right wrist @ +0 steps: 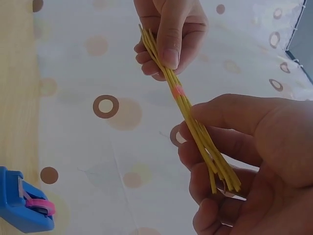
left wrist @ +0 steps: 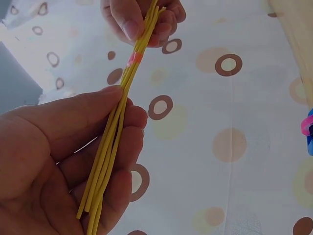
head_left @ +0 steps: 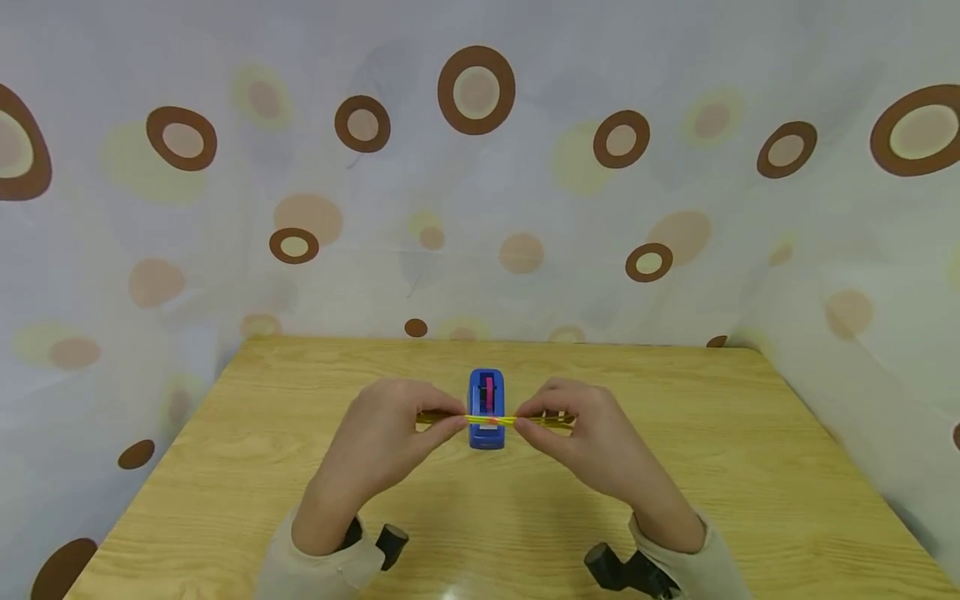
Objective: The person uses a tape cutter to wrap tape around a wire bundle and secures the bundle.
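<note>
A bundle of thin yellow sticks [left wrist: 111, 129] has a band of pink tape [left wrist: 134, 59] round its middle. The left hand [head_left: 390, 429] pinches one half of the bundle between thumb and fingers. Gripping the other half in the same way is the right hand [head_left: 581, 433]. Between the hands the taped part shows, held level above the table in the head view. Directly behind and below it stands a blue tape dispenser [head_left: 487, 442] with a pink tape roll [head_left: 490, 393]. Neither hand touches the dispenser.
The light wooden table [head_left: 360, 367] reaches back to a pale sheet [head_left: 480, 183] with brown and beige circles, which also hangs at both sides. A black wrist mount [head_left: 392, 543] sits at the left cuff, another black mount [head_left: 628, 571] at the right.
</note>
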The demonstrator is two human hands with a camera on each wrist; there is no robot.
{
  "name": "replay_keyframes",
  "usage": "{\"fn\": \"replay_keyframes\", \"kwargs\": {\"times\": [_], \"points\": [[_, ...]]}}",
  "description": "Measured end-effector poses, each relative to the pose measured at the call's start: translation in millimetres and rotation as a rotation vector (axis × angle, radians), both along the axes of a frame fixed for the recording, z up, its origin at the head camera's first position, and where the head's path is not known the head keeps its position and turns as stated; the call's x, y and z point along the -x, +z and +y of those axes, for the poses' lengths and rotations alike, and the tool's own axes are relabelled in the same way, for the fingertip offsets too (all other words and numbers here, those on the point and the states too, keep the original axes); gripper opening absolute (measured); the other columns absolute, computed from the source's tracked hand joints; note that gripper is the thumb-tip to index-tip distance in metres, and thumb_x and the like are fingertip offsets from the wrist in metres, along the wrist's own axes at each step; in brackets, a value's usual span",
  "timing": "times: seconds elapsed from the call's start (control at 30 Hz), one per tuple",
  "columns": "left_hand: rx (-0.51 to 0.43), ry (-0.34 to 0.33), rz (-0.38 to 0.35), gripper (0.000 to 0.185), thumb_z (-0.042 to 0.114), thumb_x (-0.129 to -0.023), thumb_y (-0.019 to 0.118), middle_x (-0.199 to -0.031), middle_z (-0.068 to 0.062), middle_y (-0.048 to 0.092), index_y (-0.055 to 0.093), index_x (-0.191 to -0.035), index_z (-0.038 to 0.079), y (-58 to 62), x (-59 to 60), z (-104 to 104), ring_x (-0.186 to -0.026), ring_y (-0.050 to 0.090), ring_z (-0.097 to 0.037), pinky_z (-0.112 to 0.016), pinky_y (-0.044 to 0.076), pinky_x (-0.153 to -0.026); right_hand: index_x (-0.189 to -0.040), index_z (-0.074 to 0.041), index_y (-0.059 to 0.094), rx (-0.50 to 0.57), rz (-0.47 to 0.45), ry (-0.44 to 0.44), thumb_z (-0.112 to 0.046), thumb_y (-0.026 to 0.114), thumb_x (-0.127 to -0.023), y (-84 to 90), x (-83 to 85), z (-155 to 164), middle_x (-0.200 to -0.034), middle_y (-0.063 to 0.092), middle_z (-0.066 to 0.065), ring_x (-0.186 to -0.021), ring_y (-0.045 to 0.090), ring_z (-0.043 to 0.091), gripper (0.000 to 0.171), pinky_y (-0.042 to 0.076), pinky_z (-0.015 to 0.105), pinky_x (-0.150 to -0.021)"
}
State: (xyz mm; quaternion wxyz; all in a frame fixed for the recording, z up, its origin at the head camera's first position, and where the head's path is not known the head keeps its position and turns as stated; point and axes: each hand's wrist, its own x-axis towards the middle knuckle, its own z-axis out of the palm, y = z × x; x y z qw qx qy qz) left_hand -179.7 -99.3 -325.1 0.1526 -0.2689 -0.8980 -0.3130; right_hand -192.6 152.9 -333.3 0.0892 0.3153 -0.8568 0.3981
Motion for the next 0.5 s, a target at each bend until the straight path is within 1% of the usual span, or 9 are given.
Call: {"fn": "replay_keyframes", "kwargs": {"times": [0.17,0.33,0.5], "points": [[0.018,-0.005,-0.026,0.005,0.022,-0.085,0.079,-0.084,0.016,0.071,0.08,-0.09,0.021,-5.1,-1.5,0,-0.076,0.063,0.003,-0.024,0.05,-0.067,-0.093,-0.024,0.077,0.002,-0.028,0.016,-0.018,0.072,-0.092,-5.9,0.4,1,-0.088,0.064,-0.014,-0.075,0.059,0.008,0.008,0.05,0.029,-0.06],[0.037,-0.018,-0.047,0.004,0.023,-0.086,0.078,-0.084,0.016,0.071,0.08,-0.09,0.022,-12.0,-2.5,-1,-0.074,0.062,0.005,-0.022,0.051,-0.067,-0.093,-0.025,0.077,-0.004,-0.062,0.039,-0.023,0.07,-0.094,-15.8,0.3,3,-0.088,0.064,-0.013,-0.074,0.057,0.009,0.008,0.049,0.027,-0.058],[0.06,-0.032,-0.062,0.005,0.022,-0.086,0.078,-0.085,0.014,0.072,0.08,-0.091,0.021,-18.0,-2.8,-4,-0.073,0.061,0.005,-0.021,0.051,-0.066,-0.092,-0.024,0.077,-0.011,-0.037,0.066,-0.023,0.069,-0.094,-24.2,0.8,3,-0.088,0.063,-0.014,-0.071,0.055,0.009,0.008,0.047,0.026,-0.055]]}}
